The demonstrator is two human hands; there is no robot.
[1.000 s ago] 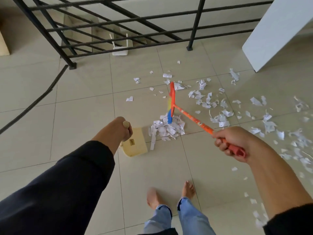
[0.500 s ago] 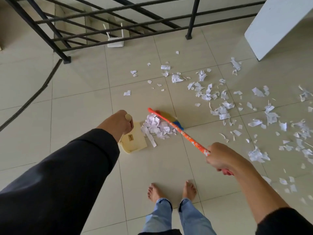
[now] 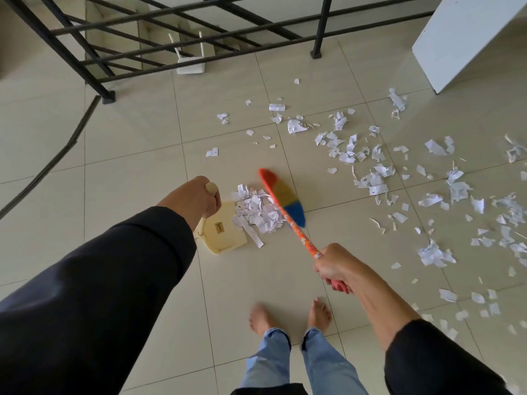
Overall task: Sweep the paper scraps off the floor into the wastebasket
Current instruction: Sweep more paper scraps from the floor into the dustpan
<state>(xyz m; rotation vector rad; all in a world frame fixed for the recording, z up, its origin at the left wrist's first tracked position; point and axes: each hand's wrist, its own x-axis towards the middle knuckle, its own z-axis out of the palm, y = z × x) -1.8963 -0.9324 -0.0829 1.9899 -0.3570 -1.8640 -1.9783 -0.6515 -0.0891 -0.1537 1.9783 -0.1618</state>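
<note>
My left hand [image 3: 191,200] grips the wooden handle of a cream plastic dustpan [image 3: 225,233] resting on the pale tiled floor [image 3: 137,172]. My right hand [image 3: 334,266] grips the orange handle of a broom with red, yellow and blue bristles [image 3: 285,199], its head touching a heap of white paper scraps [image 3: 256,210] at the dustpan's mouth. More scraps [image 3: 370,178] lie scattered to the right.

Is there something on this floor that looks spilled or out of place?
Yes. Torn paper scraps lie scattered over the tiles to the right, with one pile gathered between the broom and the dustpan. No wastebasket is in view.
</note>
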